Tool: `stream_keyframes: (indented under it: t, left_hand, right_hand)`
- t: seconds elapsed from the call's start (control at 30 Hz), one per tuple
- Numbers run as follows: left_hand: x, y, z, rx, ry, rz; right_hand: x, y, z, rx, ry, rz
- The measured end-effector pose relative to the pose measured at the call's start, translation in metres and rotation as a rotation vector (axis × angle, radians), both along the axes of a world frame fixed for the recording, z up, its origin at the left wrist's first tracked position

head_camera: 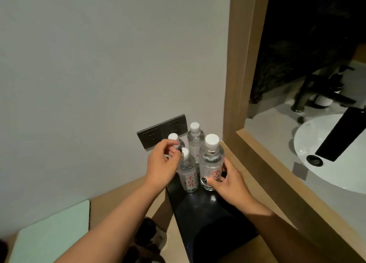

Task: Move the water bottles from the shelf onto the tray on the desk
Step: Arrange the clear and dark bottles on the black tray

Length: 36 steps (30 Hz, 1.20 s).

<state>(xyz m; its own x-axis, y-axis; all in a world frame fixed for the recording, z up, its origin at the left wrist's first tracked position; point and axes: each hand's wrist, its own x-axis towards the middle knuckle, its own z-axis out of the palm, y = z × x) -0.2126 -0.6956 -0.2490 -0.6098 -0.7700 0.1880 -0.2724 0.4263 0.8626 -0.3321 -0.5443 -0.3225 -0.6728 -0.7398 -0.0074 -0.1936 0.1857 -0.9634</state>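
Right hand (230, 180) wraps the nearest clear plastic water bottle (211, 163) low down; left hand (162, 163) pinches the neck of a white-capped bottle (174, 139) behind. All four stand on the glossy black tray (198, 207) beside the grey wall sockets (150, 137).

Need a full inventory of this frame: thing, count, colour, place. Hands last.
water bottles: 4, clear with white caps, upright at far end of the tray
tray: 1, black, on the desk by the wall
desk: 1, tan wood
wall sockets: 2 plates, dark grey, on wall behind the bottles
pad: 1, pale green, desk lower left
window frame: 1, tan wood, right
basin: 1, white, beyond the frame
faucet: 1, dark, behind the basin
left hand: pinches rear-left bottle near its cap
right hand: grips front-right bottle low on its body
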Motion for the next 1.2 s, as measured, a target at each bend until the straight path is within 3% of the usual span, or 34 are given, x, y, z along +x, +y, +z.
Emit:
stream_keyframes:
  t: [0.13, 0.3, 0.47, 0.6, 0.97, 1.2]
  left_hand:
    - [-0.008, -0.013, -0.013, -0.113, -0.143, -0.052]
    - [-0.013, -0.016, -0.027, -0.163, -0.198, -0.239]
    - [-0.013, -0.023, -0.032, -0.213, -0.206, -0.254]
    - [-0.015, -0.023, -0.035, -0.224, -0.203, -0.242]
    - [-0.010, -0.018, -0.037, -0.128, -0.164, -0.217]
    - [0.007, -0.019, -0.022, -0.032, -0.291, -0.270]
  right_hand:
    - [-0.027, -0.020, -0.006, 0.060, 0.006, -0.065]
    - [-0.042, -0.042, -0.023, 0.168, 0.023, -0.064]
    - [-0.037, -0.047, -0.050, 0.160, 0.159, -0.128]
    - [-0.036, -0.050, -0.055, 0.170, 0.043, -0.122]
    - [-0.035, -0.052, -0.068, 0.148, -0.061, -0.111]
    - [-0.032, -0.049, -0.063, 0.227, -0.041, -0.092]
